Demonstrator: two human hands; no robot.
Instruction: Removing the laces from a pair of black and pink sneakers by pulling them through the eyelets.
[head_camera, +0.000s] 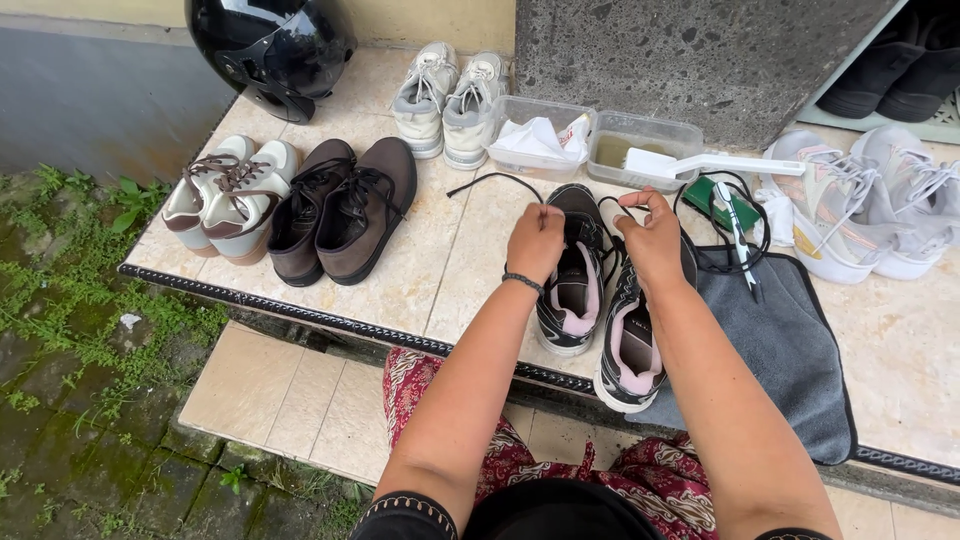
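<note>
Black shoelace (492, 180) pinched by both hands | left hand (536, 243) | right hand (655, 237) | above black sneakers (573, 290)

both bare forearms reach forward side by side, the left hand (535, 243) curled into a loose fist, the right hand (652, 238) pinching with fingertips, a dark band on the left wrist.

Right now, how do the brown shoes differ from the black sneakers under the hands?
The brown shoes are plain brown, while the black sneakers are black and white with pink lining. The brown shoes sit untouched with laces tied; the black sneakers have the left hand and right hand pulling a black lace above them. Both pairs stand side by side on the tiled ledge.
</note>
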